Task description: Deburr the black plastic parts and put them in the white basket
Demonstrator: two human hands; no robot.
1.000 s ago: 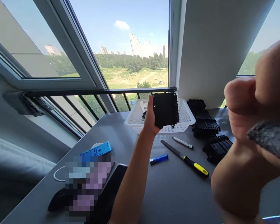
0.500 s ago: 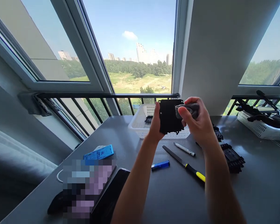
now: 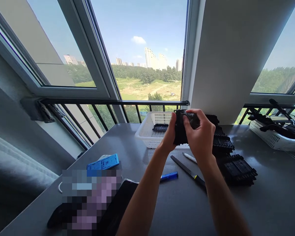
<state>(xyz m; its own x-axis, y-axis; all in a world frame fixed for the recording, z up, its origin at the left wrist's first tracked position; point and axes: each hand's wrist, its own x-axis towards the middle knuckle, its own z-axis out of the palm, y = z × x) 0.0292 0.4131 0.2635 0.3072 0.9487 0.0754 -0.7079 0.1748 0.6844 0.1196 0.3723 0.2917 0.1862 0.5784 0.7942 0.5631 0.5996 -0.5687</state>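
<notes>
My left hand [image 3: 169, 137] grips a flat black plastic panel [image 3: 180, 133] by its left edge, thumb upright along the side. Pinched in my right hand [image 3: 201, 135] is a dark grey cloth [image 3: 192, 120], pressed against the panel's near face. That hand covers the right part of the panel. Both hands are up over the near side of a white plastic basket [image 3: 151, 143], in which another black plastic part [image 3: 159, 127] lies. Below them on the table are a file [image 3: 183, 165] with a black handle, a white marker [image 3: 189, 157] and a blue utility-knife-like tool [image 3: 169, 176].
Stacks of black plastic parts [image 3: 239, 168] stand right of my right forearm. A second white basket [image 3: 272, 139] with black items is at the far right. A blue box [image 3: 103, 163], a blurred-out patch and a black flat object [image 3: 120, 200] lie left. Railing [image 3: 127, 102] and window stand behind.
My right hand with the cloth has moved left across the panel. The panel has shifted slightly right and shows narrower. The stacked parts on the right are less covered by my arm.
</notes>
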